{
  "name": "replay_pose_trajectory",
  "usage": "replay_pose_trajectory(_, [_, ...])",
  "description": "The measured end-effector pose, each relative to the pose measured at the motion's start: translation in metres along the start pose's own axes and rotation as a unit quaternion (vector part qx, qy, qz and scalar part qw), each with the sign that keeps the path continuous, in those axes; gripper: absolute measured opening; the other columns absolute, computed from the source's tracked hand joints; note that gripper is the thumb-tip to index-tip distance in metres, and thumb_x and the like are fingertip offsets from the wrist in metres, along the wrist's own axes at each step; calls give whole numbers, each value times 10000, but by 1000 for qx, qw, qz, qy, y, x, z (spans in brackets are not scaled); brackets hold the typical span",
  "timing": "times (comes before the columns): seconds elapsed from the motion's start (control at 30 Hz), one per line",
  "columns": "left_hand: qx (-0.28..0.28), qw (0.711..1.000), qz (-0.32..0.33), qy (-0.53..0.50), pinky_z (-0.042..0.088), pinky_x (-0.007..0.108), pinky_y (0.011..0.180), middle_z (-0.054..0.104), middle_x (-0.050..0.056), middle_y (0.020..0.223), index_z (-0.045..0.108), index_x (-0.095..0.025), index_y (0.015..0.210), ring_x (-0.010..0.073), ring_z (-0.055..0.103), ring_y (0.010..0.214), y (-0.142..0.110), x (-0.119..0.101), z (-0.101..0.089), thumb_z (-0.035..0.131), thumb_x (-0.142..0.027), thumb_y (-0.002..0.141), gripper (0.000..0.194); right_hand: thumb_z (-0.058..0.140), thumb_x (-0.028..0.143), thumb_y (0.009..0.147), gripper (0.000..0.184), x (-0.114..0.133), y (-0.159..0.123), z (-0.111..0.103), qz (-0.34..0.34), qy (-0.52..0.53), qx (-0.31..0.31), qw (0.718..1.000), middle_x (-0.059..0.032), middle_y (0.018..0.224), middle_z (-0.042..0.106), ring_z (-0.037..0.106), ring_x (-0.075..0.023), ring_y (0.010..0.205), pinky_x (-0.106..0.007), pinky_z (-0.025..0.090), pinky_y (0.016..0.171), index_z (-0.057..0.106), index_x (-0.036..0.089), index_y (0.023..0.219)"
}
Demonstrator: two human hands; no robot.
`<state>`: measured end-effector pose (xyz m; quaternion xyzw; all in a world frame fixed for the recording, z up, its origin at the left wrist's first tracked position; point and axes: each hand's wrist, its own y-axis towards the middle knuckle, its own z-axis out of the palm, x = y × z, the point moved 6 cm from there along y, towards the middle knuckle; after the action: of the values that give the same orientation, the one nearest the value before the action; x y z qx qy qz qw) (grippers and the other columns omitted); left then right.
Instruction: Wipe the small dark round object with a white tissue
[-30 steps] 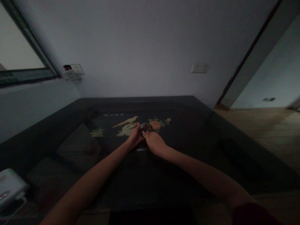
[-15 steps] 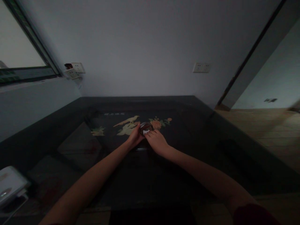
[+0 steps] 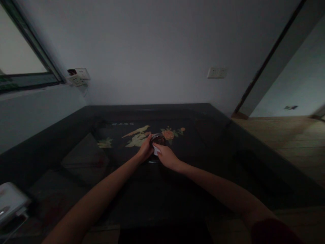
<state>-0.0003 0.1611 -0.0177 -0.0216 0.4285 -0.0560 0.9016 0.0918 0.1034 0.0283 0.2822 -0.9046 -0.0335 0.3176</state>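
Note:
A round, dark object with a shiny rim [image 3: 159, 138], perhaps a small glass dish, is at the middle of the dark tabletop [image 3: 203, 183]; the dim light hides its exact kind. My left hand [image 3: 145, 149] is wrapped round its left side. Between the fingers of my right hand [image 3: 167, 156] is a small white piece of tissue or cloth [image 3: 155, 149], pressed at the near rim of the object. The right fingertips are partly hidden behind the rim.
Flower and bird pictures [image 3: 168, 135] decorate the glossy top. A white device with a cable [image 3: 12, 201] stands at the lower left. Wall sockets [image 3: 217, 72] are on the wall behind, and a long dark shape [image 3: 261, 173] lies at the right.
My right hand has drawn slightly down and toward me along the rim, and its fingers are now bunched round the white piece, which shows lower. My left hand keeps its hold.

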Motion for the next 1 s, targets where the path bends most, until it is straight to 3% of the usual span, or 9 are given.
replay_pose_trajectory(0.2, [7, 999, -29, 14, 508, 255, 693, 721, 69, 849, 665, -132, 917, 170, 661, 759, -1, 2, -3, 419, -316, 909, 307, 367, 60, 874, 326, 9, -3, -4, -77, -251, 32, 964, -148, 1143, 637, 558, -240, 1096, -391, 457, 883, 589, 121, 1105])
replay_pose_trajectory(0.3, [-6, 999, -31, 11, 507, 244, 682, 722, 74, 857, 665, -137, 915, 167, 662, 773, -2, 2, -2, 410, -306, 912, 306, 377, 46, 863, 301, 10, -2, -4, -76, -270, 26, 960, -213, 1145, 617, 502, -296, 1158, -462, 434, 895, 602, 70, 1062])
replay_pose_trajectory(0.4, [-21, 999, -35, 19, 507, 234, 641, 722, 77, 832, 662, -131, 899, 162, 665, 733, -4, 2, -1, 394, -295, 918, 316, 388, 39, 853, 311, 10, -3, -4, -76, -268, 29, 960, -205, 1173, 607, 516, -279, 1150, -415, 459, 883, 594, 65, 1084])
replay_pose_trajectory(0.5, [-39, 999, -28, 21, 507, 235, 606, 721, 70, 796, 657, -129, 899, 158, 662, 669, -6, 0, 0, 414, -293, 911, 293, 383, 31, 841, 381, 8, -3, -4, -75, -215, 35, 973, -138, 1213, 606, 549, -223, 1127, -345, 467, 906, 557, 108, 1170])
replay_pose_trajectory(0.6, [-50, 998, -14, 18, 519, 241, 642, 721, 61, 779, 658, -129, 893, 153, 665, 665, -6, -2, 1, 413, -278, 910, 287, 380, 9, 793, 519, 2, 0, 1, -39, -51, 27, 998, -87, 1273, 578, 543, -193, 1155, -341, 433, 972, 498, 161, 1275])
replay_pose_trajectory(0.77, [-64, 998, -2, 21, 532, 249, 668, 719, 50, 716, 665, -126, 902, 158, 673, 654, -6, -2, 1, 425, -268, 901, 278, 365, 0, 723, 670, -6, 5, 16, 17, 161, -30, 986, -92, 1383, 465, 455, -167, 1254, -327, 371, 1041, 373, 132, 1379])
replay_pose_trajectory(0.87, [-69, 997, -4, 20, 537, 261, 695, 723, 48, 726, 667, -128, 906, 162, 675, 658, -5, -1, -1, 443, -263, 894, 262, 374, 13, 733, 664, -7, 5, 20, 23, 193, -27, 981, -106, 1397, 442, 454, -161, 1254, -316, 363, 1046, 343, 106, 1390])
replay_pose_trajectory(1.0, [-61, 998, -8, 12, 531, 285, 752, 729, 68, 792, 667, -128, 934, 180, 681, 717, -3, -1, -2, 437, -268, 897, 272, 403, 22, 757, 610, -2, 1, 10, -31, 100, 11, 994, -113, 1367, 481, 448, -185, 1259, -353, 348, 1059, 398, 122, 1359])
